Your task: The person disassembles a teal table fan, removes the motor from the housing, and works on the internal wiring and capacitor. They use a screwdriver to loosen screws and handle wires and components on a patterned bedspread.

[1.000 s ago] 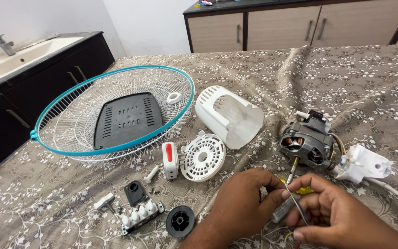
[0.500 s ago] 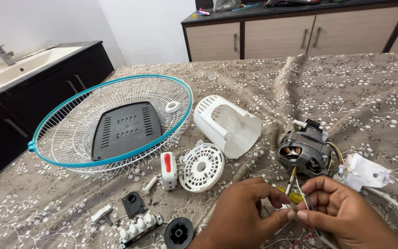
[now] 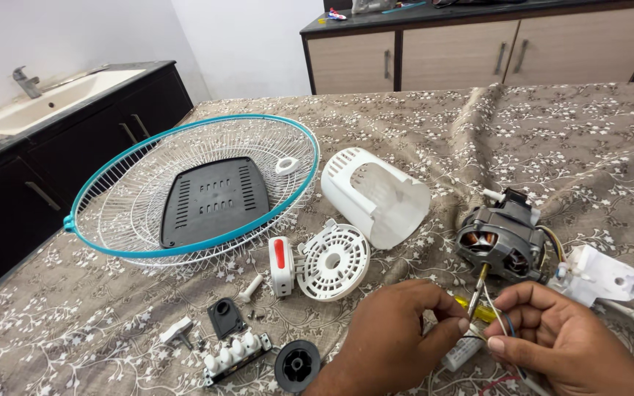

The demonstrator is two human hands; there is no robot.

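The wires (image 3: 494, 323) below the motor (image 3: 503, 238) are pinched between the left hand (image 3: 398, 337) and right hand (image 3: 563, 341), as before; the fingertips have been drawn closer together.

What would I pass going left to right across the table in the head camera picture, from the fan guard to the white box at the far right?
Fan guard with teal rim → small white part with a red button → round white vented cover → white motor housing → fan motor → white box with wires.

Teal-rimmed fan guard (image 3: 133, 220), white motor cover (image 3: 376, 194), round vented plate (image 3: 332, 260), sink (image 3: 45, 99).
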